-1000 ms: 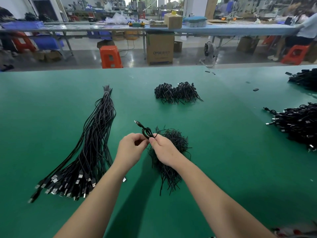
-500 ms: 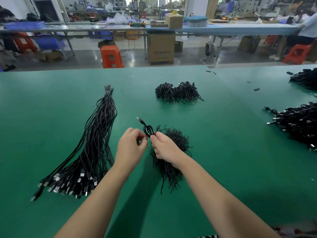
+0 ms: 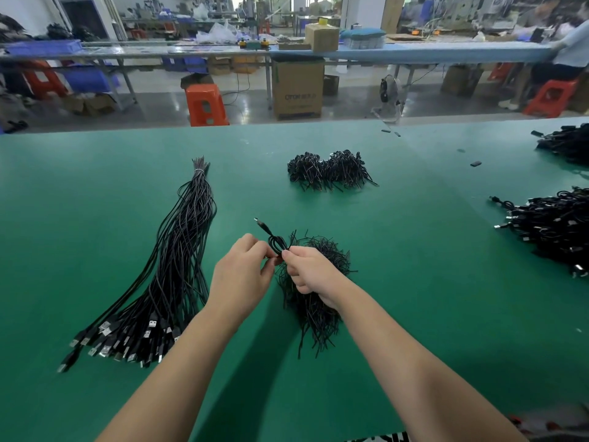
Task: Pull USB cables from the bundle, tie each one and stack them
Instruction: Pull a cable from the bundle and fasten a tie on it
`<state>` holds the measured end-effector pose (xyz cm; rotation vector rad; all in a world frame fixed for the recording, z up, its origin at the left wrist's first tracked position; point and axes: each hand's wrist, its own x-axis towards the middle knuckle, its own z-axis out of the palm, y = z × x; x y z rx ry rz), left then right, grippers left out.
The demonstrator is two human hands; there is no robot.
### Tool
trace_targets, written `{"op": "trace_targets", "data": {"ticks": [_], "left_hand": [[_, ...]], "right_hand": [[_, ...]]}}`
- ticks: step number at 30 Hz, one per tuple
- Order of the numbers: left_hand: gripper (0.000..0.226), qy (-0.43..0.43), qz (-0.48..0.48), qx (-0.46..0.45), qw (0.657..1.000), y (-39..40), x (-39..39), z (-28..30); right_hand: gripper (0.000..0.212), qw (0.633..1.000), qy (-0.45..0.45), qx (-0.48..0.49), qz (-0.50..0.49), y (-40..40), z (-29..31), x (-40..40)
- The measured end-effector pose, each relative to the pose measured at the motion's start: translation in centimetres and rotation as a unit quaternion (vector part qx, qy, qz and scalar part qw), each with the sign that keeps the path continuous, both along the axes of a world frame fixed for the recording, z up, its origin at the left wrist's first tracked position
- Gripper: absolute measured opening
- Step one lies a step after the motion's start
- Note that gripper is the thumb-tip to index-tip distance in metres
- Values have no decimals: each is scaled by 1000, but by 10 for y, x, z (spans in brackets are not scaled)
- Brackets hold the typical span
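A coiled black USB cable (image 3: 276,242) is held between both hands above the green table (image 3: 414,282), its plug end sticking up to the left. My left hand (image 3: 240,279) pinches the coil from the left. My right hand (image 3: 310,271) pinches it from the right, fingers curled. Under my right hand lies a heap of short black twist ties (image 3: 314,301). A long bundle of black USB cables (image 3: 165,282), bound at its far end, lies to the left with plugs fanned toward me. A pile of tied cables (image 3: 330,170) sits further back.
More black cable heaps lie at the right edge (image 3: 554,228) and far right (image 3: 567,143). Small black bits (image 3: 476,163) dot the far table. Beyond the table edge are an orange stool (image 3: 205,105), a cardboard box (image 3: 298,87) and another workbench.
Both hands have stayed over the tie heap, fingers working the coil; the left hand's fingers shifted slightly round the cable. The camera view drifted a little.
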<state>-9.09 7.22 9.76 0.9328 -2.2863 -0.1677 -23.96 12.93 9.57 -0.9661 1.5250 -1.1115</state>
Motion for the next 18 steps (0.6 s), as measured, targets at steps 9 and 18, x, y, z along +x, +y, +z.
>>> {"op": "trace_targets", "data": {"ticks": [9,18], "left_hand": [[13,-50,-161,-163,972,-7,3,16],[25,140,-62,310,938,-11,7,18]], "right_hand": [[23,990,-93,30,97,1,0,-10],[23,995,-8,3,103,4,-1,3]]}}
